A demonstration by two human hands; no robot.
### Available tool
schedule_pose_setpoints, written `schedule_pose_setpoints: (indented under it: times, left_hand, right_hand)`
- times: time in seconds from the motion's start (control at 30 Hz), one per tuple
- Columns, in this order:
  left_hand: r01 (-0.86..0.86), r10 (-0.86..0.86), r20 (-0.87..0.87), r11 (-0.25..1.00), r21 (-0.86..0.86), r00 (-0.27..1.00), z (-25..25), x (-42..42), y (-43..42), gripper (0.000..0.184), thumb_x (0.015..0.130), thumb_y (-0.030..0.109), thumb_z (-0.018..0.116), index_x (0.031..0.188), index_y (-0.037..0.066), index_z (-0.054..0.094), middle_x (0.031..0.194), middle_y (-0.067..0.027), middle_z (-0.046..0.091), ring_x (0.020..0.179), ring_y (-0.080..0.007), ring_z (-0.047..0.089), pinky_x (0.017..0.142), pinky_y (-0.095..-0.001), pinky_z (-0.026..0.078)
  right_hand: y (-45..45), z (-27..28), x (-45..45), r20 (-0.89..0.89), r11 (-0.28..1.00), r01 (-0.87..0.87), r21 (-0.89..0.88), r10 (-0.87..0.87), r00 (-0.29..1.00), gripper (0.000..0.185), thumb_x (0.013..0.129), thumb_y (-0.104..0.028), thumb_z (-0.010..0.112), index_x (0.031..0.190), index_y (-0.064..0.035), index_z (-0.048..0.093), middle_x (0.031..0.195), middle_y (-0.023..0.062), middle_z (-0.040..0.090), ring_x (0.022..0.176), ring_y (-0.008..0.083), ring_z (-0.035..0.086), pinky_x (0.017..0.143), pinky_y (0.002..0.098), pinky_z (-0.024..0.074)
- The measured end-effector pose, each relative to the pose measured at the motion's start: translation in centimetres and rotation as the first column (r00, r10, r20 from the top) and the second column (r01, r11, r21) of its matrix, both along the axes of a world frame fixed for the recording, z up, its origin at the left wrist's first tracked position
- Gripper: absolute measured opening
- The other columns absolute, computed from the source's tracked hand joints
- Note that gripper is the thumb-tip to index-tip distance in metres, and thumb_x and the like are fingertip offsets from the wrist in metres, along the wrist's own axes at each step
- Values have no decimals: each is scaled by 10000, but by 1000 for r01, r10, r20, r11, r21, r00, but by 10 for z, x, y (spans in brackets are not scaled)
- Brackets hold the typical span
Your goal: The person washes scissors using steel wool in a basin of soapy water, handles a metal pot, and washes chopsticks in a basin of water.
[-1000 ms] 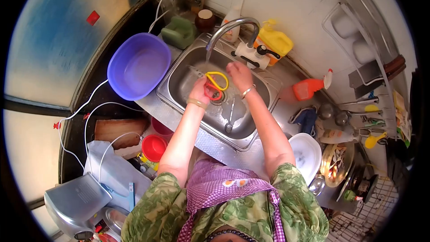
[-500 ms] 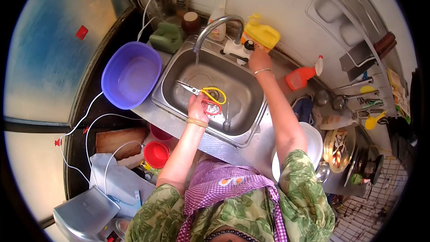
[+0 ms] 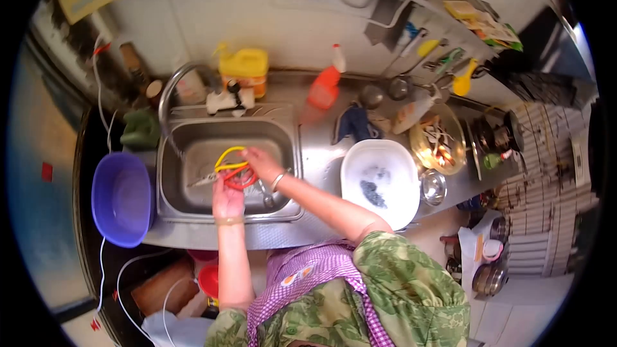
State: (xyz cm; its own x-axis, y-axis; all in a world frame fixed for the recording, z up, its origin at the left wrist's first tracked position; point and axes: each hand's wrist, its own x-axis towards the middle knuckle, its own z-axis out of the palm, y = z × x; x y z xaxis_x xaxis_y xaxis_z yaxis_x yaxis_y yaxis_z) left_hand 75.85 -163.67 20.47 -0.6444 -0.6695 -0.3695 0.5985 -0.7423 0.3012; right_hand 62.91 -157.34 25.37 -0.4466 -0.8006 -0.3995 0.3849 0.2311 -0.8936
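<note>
**Scissors (image 3: 230,168) held over the sink (image 3: 193,154)**

Around the sink, a blue basin (image 3: 122,200) sits at 9 o'clock. The left hand (image 3: 228,202) curls its fingers against the scissors; a yellow jug (image 3: 245,64) at 12 carries a label too blurred to read. The right hand (image 3: 261,166) pinches the handles. At 3, a white tub (image 3: 353,177) holds something dark; beyond, a clear bowl (image 3: 424,159) holds slender items.

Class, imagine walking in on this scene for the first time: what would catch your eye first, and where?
First, the metal scissors with one yellow and one red handle, in the left hand over the rectangular steel sink, with the right hand at the handles. Next, the large oval purple plastic basin left of the sink. Then, the bright orange-red plastic spray bottle beyond the sink's right side, near the wall.
</note>
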Motion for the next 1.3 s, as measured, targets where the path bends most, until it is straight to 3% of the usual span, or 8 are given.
schedule_pose_setpoints:
  times: [0.23, 0.33, 0.5, 0.67, 0.83, 1.0, 1.2, 1.3]
  left_hand:
    - [96, -105, -117, 992, -77, 988, 91, -16, 49, 326, 954, 261, 434, 1194, 45, 485, 1198, -108, 531, 1095, -219, 502, 963, -353, 371]
    - [279, -275, 47, 951, -136, 960, 119, -28, 88, 343, 938, 277, 477, 1194, 49, 491, 1182, -104, 550, 1081, -205, 525, 929, -337, 402]
    - [383, -312, 374, 915, -130, 873, 80, -26, 150, 305, 903, 245, 546, 1160, 81, 531, 1049, -47, 620, 950, -173, 592, 777, -310, 470]
    - [192, -174, 699, 980, 54, 693, 26, 9, 220, 219, 860, 255, 595, 1041, 132, 585, 906, 10, 628, 790, -118, 606, 658, -242, 459]
    - [107, -263, 796, 964, 244, 545, -19, 32, 265, 87, 868, 237, 577, 918, 167, 589, 775, 69, 631, 702, -74, 609, 570, -245, 465]
    - [186, -254, 733, 967, 175, 631, 19, -14, 299, 98, 889, 226, 541, 945, 169, 598, 803, 53, 635, 729, -80, 620, 587, -242, 478]
    - [87, -111, 766, 994, 72, 633, 47, -7, 324, 139, 902, 211, 513, 984, 143, 603, 851, 32, 639, 747, -102, 625, 634, -256, 485]
    - [37, -103, 771, 994, 102, 628, 33, 29, 335, 156, 903, 200, 490, 976, 142, 616, 869, 24, 651, 746, -105, 628, 636, -268, 488]
  right_hand:
    - [33, 73, -7, -389, 960, 34, -279, -146, 910, 210, 922, -201, 497, 1040, -30, 528, 801, 77, 586, 540, 136, 573, 500, 245, 468]
    - [56, 104, -57, -729, 823, -52, -566, -470, 498, 161, 892, -163, 538, 962, -18, 533, 747, 105, 562, 566, 200, 564, 526, 283, 446]
    - [195, 215, -164, -862, 929, -136, -343, -254, 440, 138, 851, -131, 586, 920, -15, 558, 704, 105, 563, 613, 175, 566, 563, 278, 449]
    - [391, 289, -270, -677, 973, 125, -194, -225, 701, 139, 852, -129, 563, 937, -21, 583, 747, 29, 592, 658, 87, 552, 585, 243, 461]
    - [542, 298, -410, -921, 921, 366, -129, -248, 301, 173, 865, -205, 545, 889, -34, 557, 699, 7, 548, 598, 76, 498, 523, 233, 427]
    - [590, 300, -521, -967, 884, 447, -137, -218, 133, 158, 857, -200, 568, 899, -47, 567, 662, -17, 530, 564, 63, 453, 502, 235, 410]
    - [570, 288, -590, -900, 909, 403, -102, -257, 353, 317, 830, -235, 643, 1080, -42, 621, 877, 64, 647, 756, 123, 560, 713, 276, 457]
    - [562, 267, -628, -944, 921, 386, -52, -172, 281, 306, 815, -256, 654, 1061, -76, 637, 925, 46, 652, 835, 142, 586, 759, 290, 457]
